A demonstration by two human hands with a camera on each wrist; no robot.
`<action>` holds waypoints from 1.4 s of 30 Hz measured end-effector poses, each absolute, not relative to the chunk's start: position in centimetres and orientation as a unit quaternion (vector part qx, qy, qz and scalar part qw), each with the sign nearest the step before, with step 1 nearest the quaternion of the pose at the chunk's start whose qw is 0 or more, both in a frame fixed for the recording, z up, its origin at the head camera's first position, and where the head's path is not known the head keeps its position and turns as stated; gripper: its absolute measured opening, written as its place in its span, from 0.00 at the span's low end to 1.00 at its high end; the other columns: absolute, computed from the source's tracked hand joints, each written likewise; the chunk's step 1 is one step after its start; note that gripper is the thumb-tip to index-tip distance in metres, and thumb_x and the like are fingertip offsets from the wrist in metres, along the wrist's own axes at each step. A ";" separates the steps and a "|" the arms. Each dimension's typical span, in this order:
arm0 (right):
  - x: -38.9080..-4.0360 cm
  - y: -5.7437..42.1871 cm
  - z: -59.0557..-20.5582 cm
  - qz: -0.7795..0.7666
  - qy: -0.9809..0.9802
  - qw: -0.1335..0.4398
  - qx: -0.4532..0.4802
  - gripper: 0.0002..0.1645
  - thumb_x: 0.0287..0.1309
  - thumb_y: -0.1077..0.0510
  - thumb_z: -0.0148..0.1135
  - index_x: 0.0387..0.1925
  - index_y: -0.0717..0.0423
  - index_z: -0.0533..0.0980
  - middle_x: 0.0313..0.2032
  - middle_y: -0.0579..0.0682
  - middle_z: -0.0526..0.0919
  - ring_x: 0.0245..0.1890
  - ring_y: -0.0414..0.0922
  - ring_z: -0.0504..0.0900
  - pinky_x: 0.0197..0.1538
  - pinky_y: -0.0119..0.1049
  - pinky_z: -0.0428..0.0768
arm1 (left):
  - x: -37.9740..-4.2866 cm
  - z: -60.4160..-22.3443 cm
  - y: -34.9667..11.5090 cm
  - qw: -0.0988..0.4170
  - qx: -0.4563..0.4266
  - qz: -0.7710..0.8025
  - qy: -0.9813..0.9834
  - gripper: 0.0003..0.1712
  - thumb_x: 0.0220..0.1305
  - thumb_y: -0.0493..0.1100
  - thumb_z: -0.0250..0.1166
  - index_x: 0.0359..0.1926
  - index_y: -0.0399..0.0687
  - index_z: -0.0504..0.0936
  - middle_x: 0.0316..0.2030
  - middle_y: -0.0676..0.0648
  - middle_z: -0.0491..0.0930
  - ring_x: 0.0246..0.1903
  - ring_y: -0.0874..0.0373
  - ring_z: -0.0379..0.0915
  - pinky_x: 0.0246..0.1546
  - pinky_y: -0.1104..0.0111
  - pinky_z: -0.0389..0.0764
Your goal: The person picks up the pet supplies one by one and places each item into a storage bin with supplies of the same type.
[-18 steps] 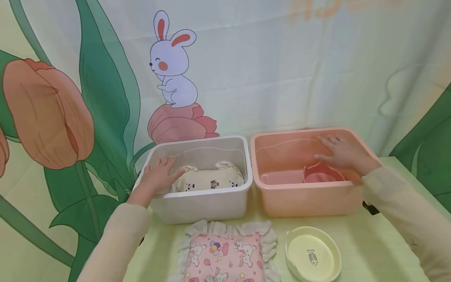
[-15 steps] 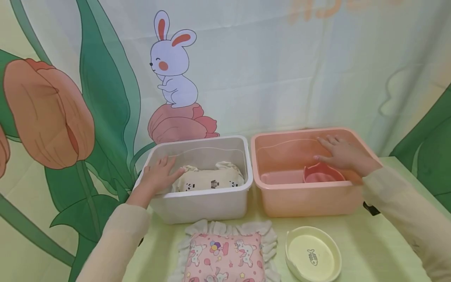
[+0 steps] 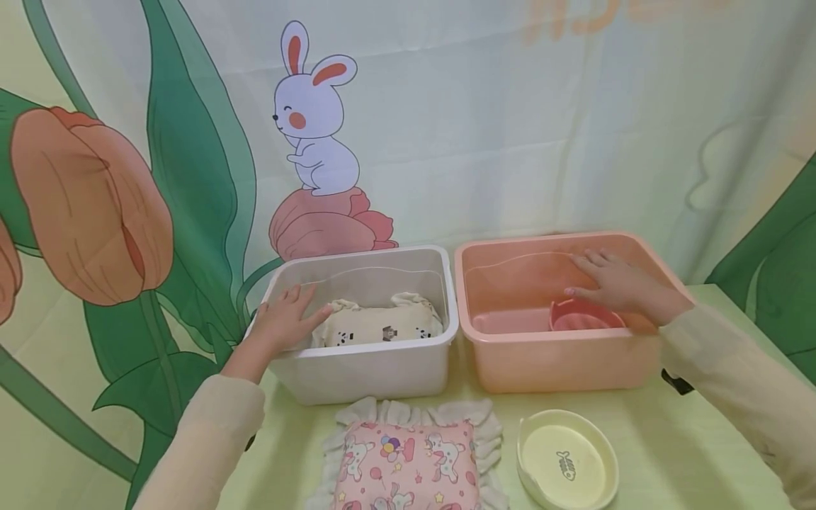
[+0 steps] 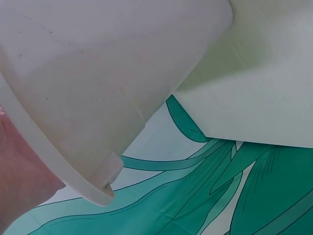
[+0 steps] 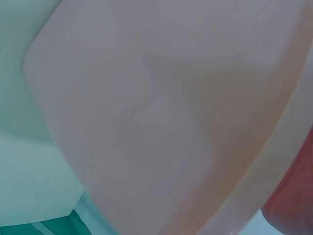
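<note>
My left hand (image 3: 283,319) lies over the left rim of a white plastic bin (image 3: 363,372), fingers spread and relaxed, holding nothing. Inside that bin is a cream cushion (image 3: 376,322) printed with small animal faces. Over the right side of a pink-orange bin (image 3: 561,365) my right hand (image 3: 621,283) reaches with straight, spread fingers, also without anything in its grasp. Below it in this bin sits a red bowl (image 3: 583,315) with pointed ears on its rim, partly hidden by the front wall. The left wrist view shows the white bin's outer wall (image 4: 98,73) beside the hand.
In front of the bins lie a pink frilled cushion (image 3: 408,464) with unicorn print and a round pale yellow dish (image 3: 567,460) with a fish-bone mark. The light green table (image 3: 650,453) carries everything. A printed curtain with a rabbit (image 3: 312,134) hangs close behind.
Both hands stay nearly still at the bins, with only a slight shift of the forearms. The bins, cushions, bowl and dish keep their places.
</note>
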State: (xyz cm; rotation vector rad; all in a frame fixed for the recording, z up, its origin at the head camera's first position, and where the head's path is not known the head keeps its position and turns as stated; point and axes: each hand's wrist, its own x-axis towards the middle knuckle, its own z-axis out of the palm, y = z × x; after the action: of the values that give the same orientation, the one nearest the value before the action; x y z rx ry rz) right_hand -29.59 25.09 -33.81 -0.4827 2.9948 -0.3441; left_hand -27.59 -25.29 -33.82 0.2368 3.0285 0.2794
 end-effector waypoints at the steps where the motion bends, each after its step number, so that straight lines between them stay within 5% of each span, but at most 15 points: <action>1: -29.5 25.1 -33.8 -0.109 0.980 0.043 -0.160 0.54 0.49 0.26 0.44 0.67 0.55 0.46 0.66 0.64 0.46 0.65 0.65 0.42 0.59 0.64 0.46 | -27.5 -33.8 -25.3 0.044 0.079 0.093 0.992 0.46 0.60 0.70 0.34 0.68 0.43 0.45 0.66 0.33 0.42 0.66 0.37 0.34 0.58 0.37 0.36; 17: -28.5 24.8 -33.9 -0.085 0.975 0.021 -0.206 0.52 0.50 0.28 0.45 0.66 0.56 0.50 0.65 0.64 0.51 0.64 0.65 0.47 0.61 0.62 0.44 | -26.4 -34.1 -26.1 0.045 0.091 0.113 0.988 0.44 0.62 0.65 0.40 0.66 0.35 0.48 0.66 0.32 0.42 0.65 0.36 0.36 0.58 0.38 0.41; 33: -27.8 25.0 -34.2 -0.101 0.970 0.028 -0.219 0.48 0.53 0.33 0.48 0.66 0.58 0.51 0.64 0.67 0.50 0.63 0.66 0.47 0.60 0.63 0.48 | -25.3 -34.2 -26.8 0.048 0.088 0.135 0.986 0.46 0.59 0.67 0.43 0.67 0.38 0.48 0.66 0.33 0.41 0.65 0.36 0.36 0.57 0.37 0.42; 42: -27.4 25.1 -34.2 -0.107 0.967 0.024 -0.229 0.46 0.55 0.34 0.46 0.66 0.58 0.51 0.64 0.67 0.52 0.63 0.66 0.47 0.61 0.62 0.49 | -24.6 -34.5 -27.6 0.016 0.083 0.140 0.986 0.53 0.53 0.73 0.43 0.65 0.35 0.53 0.65 0.31 0.47 0.63 0.33 0.43 0.55 0.37 0.51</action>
State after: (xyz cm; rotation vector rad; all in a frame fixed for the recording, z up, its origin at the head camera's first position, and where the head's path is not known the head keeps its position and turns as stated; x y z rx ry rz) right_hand -27.42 25.15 -34.23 -0.7095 2.9936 -0.3306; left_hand -24.61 -27.59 -34.51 0.2586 3.0676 0.4364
